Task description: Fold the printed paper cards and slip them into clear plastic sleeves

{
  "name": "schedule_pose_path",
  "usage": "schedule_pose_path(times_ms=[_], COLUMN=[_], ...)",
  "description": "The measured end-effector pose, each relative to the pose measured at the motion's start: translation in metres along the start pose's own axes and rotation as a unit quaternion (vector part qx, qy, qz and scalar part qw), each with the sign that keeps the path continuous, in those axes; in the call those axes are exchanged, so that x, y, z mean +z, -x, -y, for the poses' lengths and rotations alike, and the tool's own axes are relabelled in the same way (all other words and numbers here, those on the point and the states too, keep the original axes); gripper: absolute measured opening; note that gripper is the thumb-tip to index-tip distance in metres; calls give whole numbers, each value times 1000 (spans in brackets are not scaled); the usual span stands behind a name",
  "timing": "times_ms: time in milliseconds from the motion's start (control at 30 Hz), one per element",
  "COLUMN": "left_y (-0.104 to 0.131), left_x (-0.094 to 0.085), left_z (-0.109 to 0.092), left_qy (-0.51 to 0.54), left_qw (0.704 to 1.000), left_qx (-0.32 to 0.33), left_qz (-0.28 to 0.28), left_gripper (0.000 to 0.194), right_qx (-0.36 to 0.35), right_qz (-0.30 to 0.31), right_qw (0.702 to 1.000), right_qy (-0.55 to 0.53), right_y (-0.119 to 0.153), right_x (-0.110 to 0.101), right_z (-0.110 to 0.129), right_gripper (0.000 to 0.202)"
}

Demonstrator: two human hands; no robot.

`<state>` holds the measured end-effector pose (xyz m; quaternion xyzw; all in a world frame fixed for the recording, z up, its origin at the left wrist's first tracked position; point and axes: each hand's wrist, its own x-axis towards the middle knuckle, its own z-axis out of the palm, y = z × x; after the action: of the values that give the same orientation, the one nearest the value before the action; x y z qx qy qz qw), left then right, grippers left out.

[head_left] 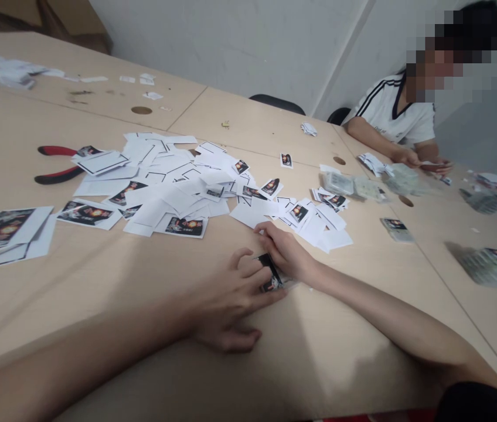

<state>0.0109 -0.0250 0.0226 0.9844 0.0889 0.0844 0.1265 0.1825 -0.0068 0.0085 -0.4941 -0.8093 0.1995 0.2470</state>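
Note:
Between my hands, close to the table top, is a small dark printed card (pixel 269 271) with a bit of clear plastic at its lower right edge. My left hand (pixel 235 293) lies over it from the left, fingers spread and bent, some crossing the card's face. My right hand (pixel 284 251) curls beside the card's upper right edge, its fingers bent inward; whatever lies inside the curl is hidden. Just beyond both hands spreads a loose pile of white paper cards (pixel 178 196), several showing the same dark print with an orange glow.
Red-handled pliers (pixel 57 150) lie partly under the pile's left end. More cards (pixel 11 231) rest at the left. Clear packs (pixel 339 183) sit right of the pile, with stacked packs (pixel 494 266) farther right. Across the table, another person (pixel 395 117) handles a small item.

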Motion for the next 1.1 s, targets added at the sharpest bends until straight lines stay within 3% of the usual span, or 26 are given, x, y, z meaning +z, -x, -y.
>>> schedule_pose_path(times_ms=[167, 400, 633, 867, 1000, 1100], left_y=[0, 2, 7, 10, 12, 14], left_x=[3, -5, -15, -13, -13, -14], left_z=[-2, 0, 20, 32, 37, 36], left_qy=[-3, 8, -5, -52, -96, -111], left_qw=[1000, 999, 997, 994, 986, 981], left_qx=[-10, -5, -34, -52, -69, -44], left_qz=[-24, -38, -63, -87, -115, -153], left_gripper=[56, 38, 27, 26, 25, 22], right_qx=[-13, -52, -62, -67, -91, -93], right_qz=[4, 10, 13, -4, 13, 4], right_qw=[1000, 999, 998, 997, 996, 996], right_qy=[-2, -7, -18, -22, -20, -13], right_y=[0, 0, 0, 1, 2, 3], right_x=[0, -1, -2, 0, -1, -1], right_z=[-2, -4, -4, -6, -4, -3], right_gripper=[16, 17, 16, 17, 17, 18])
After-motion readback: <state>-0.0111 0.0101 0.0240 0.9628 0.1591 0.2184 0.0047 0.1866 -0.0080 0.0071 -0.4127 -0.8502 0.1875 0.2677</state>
